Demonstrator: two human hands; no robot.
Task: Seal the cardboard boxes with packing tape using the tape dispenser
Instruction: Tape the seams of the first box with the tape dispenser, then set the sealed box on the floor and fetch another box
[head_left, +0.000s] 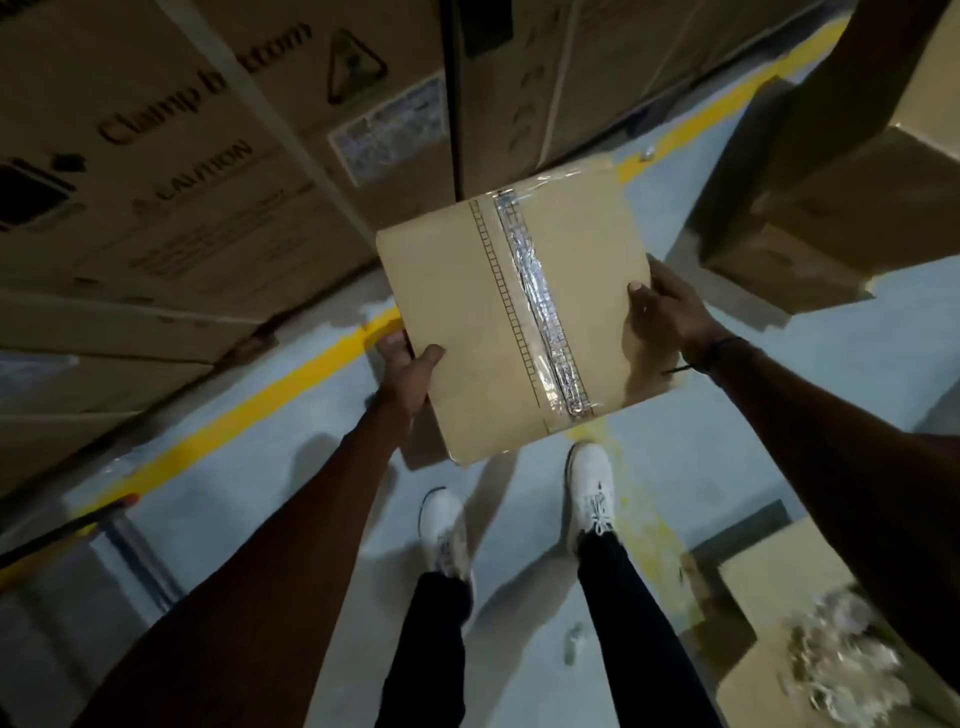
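I have the cardboard box (498, 322) carried between both hands, clear of the floor (291, 467) and above my white shoes (589, 493). My left hand (402, 371) grips its left edge, thumb on top and fingers curled under; my right hand (662, 312) clamps the opposite edge the same way. Holding it from both sides keeps the flat top level, I judge, for carrying. The board is smooth, matte tan, squarish. A shiny, wrinkled strip of clear tape (540, 312) runs along the centre seam between my hands, so this box looks sealed. Beyond my left hand stands a wall of large printed cartons (182, 156). No tape dispenser is in view.
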